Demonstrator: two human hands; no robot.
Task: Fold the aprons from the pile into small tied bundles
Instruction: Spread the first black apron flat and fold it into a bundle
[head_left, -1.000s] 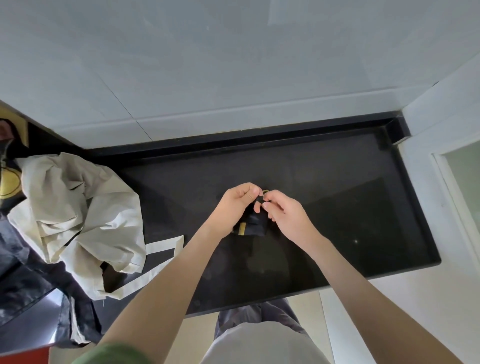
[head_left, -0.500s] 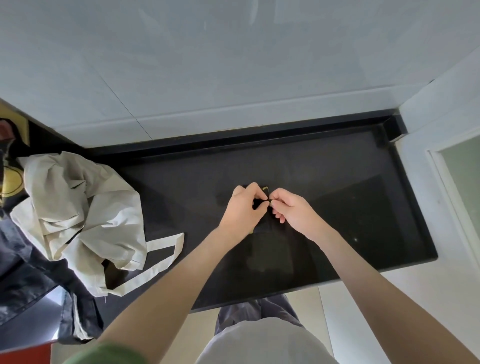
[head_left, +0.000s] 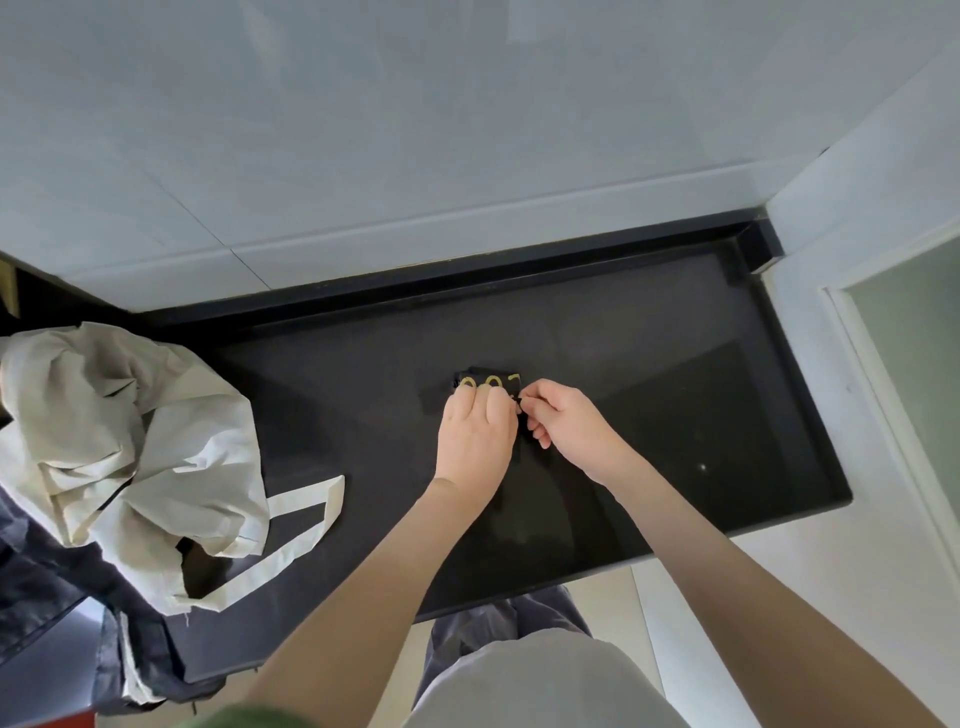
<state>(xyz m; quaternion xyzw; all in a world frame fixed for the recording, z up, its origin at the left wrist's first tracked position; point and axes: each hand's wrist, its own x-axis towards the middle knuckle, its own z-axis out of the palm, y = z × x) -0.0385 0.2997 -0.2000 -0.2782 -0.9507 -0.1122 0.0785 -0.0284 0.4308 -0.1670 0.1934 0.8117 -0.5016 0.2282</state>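
A small folded black apron bundle (head_left: 488, 383) with yellow lettering lies on the black counter (head_left: 675, 415), mostly hidden under my hands. My left hand (head_left: 475, 434) presses down on it with curled fingers over its near edge. My right hand (head_left: 563, 423) sits just to the right and pinches a thin black strap at the bundle's side. A crumpled cream apron (head_left: 124, 441) with a long strap loop lies at the counter's left end, on top of dark blue aprons (head_left: 57, 587).
A white tiled wall (head_left: 415, 156) rises behind the counter's raised back lip. A white wall and frosted door panel (head_left: 914, 364) close off the right side. The counter's front edge runs just in front of my legs.
The bundle now lies flat on the counter with its yellow lettering showing. My left hand has come down on top of it and my right hand has shifted to its right side.
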